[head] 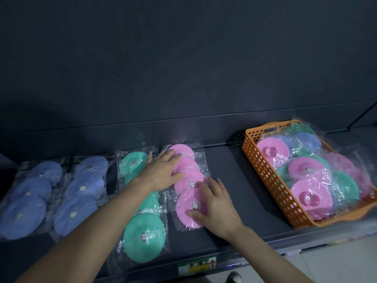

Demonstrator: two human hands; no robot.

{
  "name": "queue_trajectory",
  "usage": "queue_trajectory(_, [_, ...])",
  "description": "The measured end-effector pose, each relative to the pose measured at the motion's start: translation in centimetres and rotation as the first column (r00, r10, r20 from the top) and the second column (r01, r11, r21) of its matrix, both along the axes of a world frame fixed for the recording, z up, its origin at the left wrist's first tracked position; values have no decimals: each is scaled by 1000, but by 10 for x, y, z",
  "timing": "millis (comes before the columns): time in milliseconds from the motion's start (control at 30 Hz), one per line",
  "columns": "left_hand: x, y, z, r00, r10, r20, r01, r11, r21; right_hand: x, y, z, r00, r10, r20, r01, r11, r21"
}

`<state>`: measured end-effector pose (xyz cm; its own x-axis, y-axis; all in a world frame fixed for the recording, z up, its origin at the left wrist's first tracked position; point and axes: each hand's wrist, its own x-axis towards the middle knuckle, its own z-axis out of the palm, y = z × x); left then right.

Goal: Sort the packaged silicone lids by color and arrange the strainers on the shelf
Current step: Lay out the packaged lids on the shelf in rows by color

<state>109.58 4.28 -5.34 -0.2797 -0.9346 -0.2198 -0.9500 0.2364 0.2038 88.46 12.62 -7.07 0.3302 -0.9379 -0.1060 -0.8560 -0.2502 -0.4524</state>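
1. Left hand [163,172] lies flat, fingers spread, on the upper pink lids [188,186]; it grasps nothing.
2. Right hand [214,207] presses flat on the lower pink lids, also grasping nothing.
3. Green lids [142,237] lie just left of the pink; blue lids [53,193] further left, in two rows.
4. Orange basket [271,180] at the right of the shelf [230,180] holds mixed lids.

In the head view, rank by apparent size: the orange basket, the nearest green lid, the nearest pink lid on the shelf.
1. orange basket, clearly largest.
2. nearest green lid.
3. nearest pink lid, partly under the right hand; nearness may favour the green one.
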Motion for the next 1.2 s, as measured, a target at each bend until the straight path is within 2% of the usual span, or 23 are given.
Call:
queue_trajectory(200, [-3, -8, 2, 996, -2, 93, -4, 998, 69, 0, -4, 0, 1000, 12, -27, -12, 1000, 2])
queue_trajectory(333, [-2, -3, 1, 996, 22, 87, -28, 997, 70, 1, -3, 1, 999, 28, -20, -27, 999, 17])
queue_trajectory(433, [-7, -1, 6, 998, 11, 56, -11, 1000, -1, -5, -3, 11, 998, 24, 53, -27, 999, 43])
queue_trajectory(533, [-20, 2, 17, 998, -63, -21, 60, 993, -105, -20, -7, 27, 993, -24, 117, 24, 1000, -3])
queue_trajectory(767, [-77, 10, 47, 975, -204, -91, 188, 968, -164, -83, -21, 74, 986, -120, 117, 142, 968, -205])
queue_trajectory(967, [-152, 7, 71, 921, -312, -233, 260, 938, -229, -167, -30, 94, 967, -250, 42, 253, 941, -223])
queue_trajectory(1100, [-205, 2, 78, 881, -398, -255, 330, 905, -270, -223, -37, 99, 943, -332, -25, 320, 925, -207])
queue_trajectory(1200, [-241, -2, 77, 864, -430, -263, 373, 896, -241, -256, -41, 99, 933, -353, -67, 329, 915, -233])
